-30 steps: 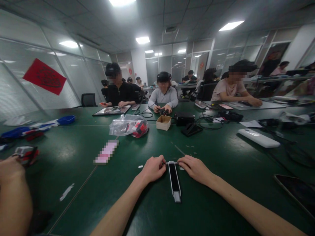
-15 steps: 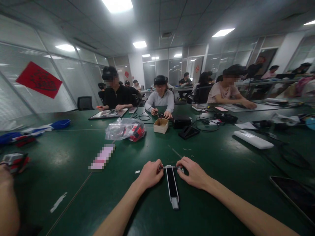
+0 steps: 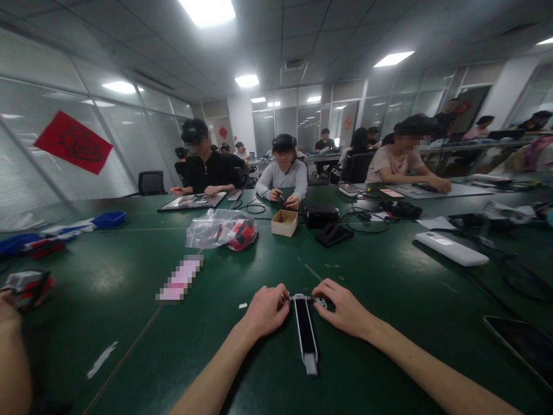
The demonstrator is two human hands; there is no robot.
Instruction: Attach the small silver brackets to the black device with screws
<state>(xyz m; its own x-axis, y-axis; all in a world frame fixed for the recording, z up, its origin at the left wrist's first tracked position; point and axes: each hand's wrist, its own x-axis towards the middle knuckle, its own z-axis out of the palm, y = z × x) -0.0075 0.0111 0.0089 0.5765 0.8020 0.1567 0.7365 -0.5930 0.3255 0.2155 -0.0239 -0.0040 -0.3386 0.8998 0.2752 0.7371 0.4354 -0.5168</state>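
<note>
A long narrow device (image 3: pixel 306 328) with a black face and a pale frame lies on the green table (image 3: pixel 194 334), its grey end towards me. Across its far end runs a thin metal rod (image 3: pixel 297 298). My left hand (image 3: pixel 268 309) pinches the rod's left end, fingers closed. My right hand (image 3: pixel 345 308) is at the other end, its thumb and fingers closed on a small metal piece (image 3: pixel 321 302) with holes. The fingertips hide part of both ends.
Ahead are a plastic bag with red items (image 3: pixel 235 232), a small open box (image 3: pixel 284 223) and a black stand (image 3: pixel 333 234). A pink phone-shaped item (image 3: pixel 181 278) lies left; a white device (image 3: pixel 451 249) and dark tablet (image 3: pixel 522 346) lie right. Another person's arm (image 3: pixel 15 357) is at far left.
The whole view has shifted slightly. Both hands stay at the rod, with the small metal piece showing a little more plainly by my right fingers.
</note>
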